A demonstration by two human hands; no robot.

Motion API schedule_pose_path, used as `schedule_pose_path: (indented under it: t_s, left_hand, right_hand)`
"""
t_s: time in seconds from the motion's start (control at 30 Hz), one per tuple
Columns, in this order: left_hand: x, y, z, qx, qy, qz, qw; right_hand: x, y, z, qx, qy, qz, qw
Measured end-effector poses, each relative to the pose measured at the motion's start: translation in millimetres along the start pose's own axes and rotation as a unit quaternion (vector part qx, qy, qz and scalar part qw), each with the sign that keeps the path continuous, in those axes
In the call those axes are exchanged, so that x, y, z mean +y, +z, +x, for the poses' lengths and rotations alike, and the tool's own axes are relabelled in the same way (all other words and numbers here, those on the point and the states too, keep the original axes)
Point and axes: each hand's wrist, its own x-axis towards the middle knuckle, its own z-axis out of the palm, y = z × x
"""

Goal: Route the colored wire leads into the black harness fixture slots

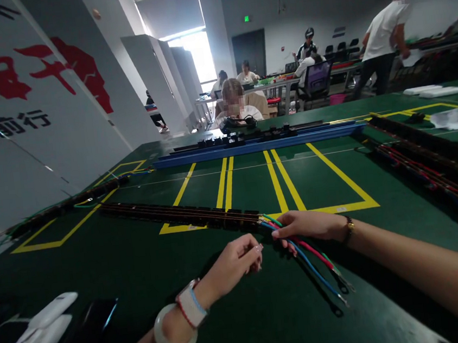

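A long black strip assembly (184,215) with thin wires along it lies across the green table. From its near end come several blue, red and green wires (313,263), fanning out to bare metal ring terminals. My right hand (300,227), a dark bracelet at its wrist, closes around these wires just beyond the strip's end. My left hand (238,262) hovers to the left of the wires, apart from them, its fingers curled in and nothing visible in them. A pale bangle and a white wristband sit on the left wrist.
A blue channel (259,146) carrying black parts spans the far side. More wired strips lie at the right (429,172) and left (72,201). White objects (45,332) and a dark flat object (87,339) occupy the near left. A person (253,112) sits across the table.
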Motion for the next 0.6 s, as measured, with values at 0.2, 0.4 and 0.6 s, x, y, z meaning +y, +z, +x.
schedule_pose_path:
  t_s: [0.2,0.4,0.6]
  left_hand:
    - [-10,-52.4,3,0.2,0.128,0.422,0.875]
    - [-38,-73.6,9,0.189,0.109,0.48,0.85]
    - [-37,-62.3,14,0.202,0.128,0.494,0.836]
  right_hand:
    - [2,0,-6,-0.041,-0.009,0.015,0.999]
    - [-1,-11,-11,-0.097,0.007,0.01,0.995]
    - [-1,-23,-13,-0.159,0.033,0.004,0.987]
